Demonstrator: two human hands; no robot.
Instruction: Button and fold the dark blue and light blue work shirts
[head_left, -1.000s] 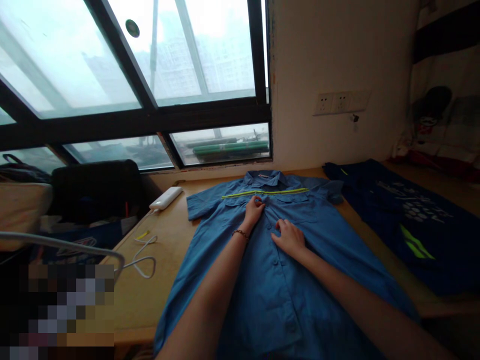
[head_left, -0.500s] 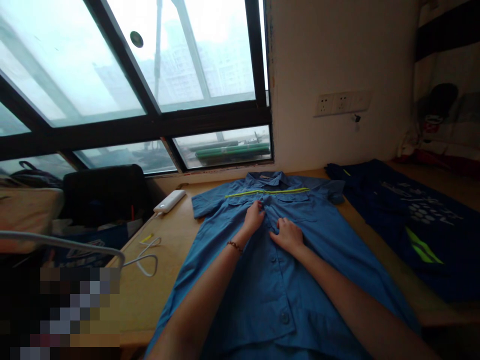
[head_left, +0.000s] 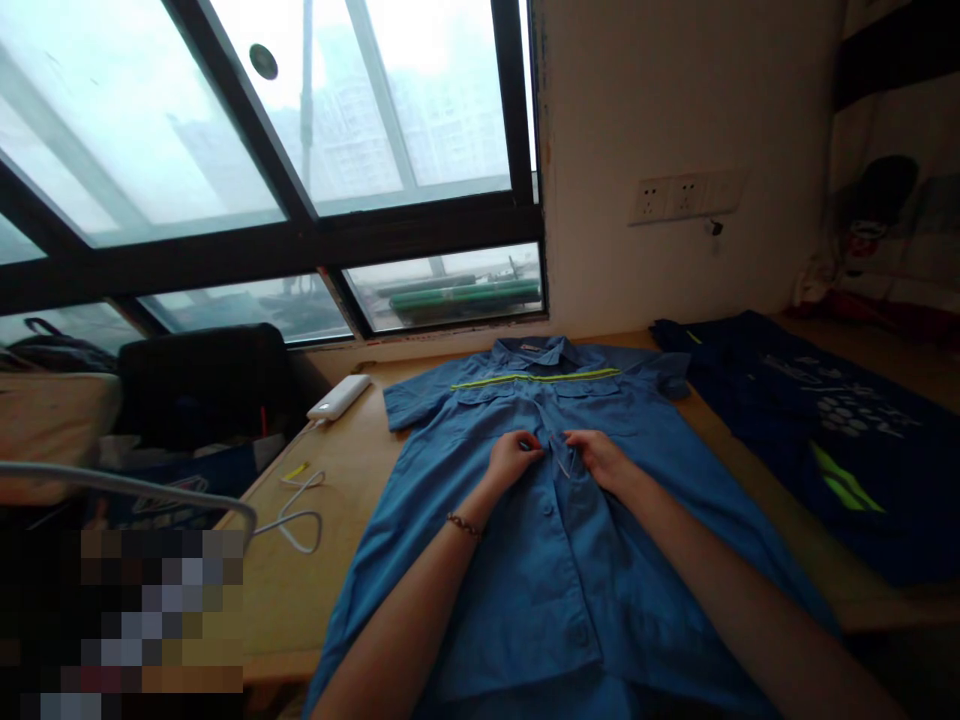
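A blue short-sleeved shirt (head_left: 495, 600) lies spread on the wooden table, collar toward the wall, with a yellow stripe across the chest. My left hand (head_left: 514, 458), a beaded bracelet at its wrist, is closed at the front placket, fingers pinching the cloth by the button line. Just right of it, my right hand (head_left: 600, 458) pinches the other front edge and lifts it slightly, so a small fold of the placket shows between the hands. Lower on the placket, buttons show, one of them near the hem. The fingertips are partly hidden in the cloth.
On the right of the table (head_left: 352, 530) lies a dark blue garment (head_left: 787, 420) with white print. A white power bank (head_left: 339, 398) and a white cable (head_left: 300, 510) are on the left. A black chair back (head_left: 202, 385) stands beside the window.
My left hand has come down the placket toward me. My right hand has shifted slightly right and now lifts the shirt's front edge, which lay flat before.
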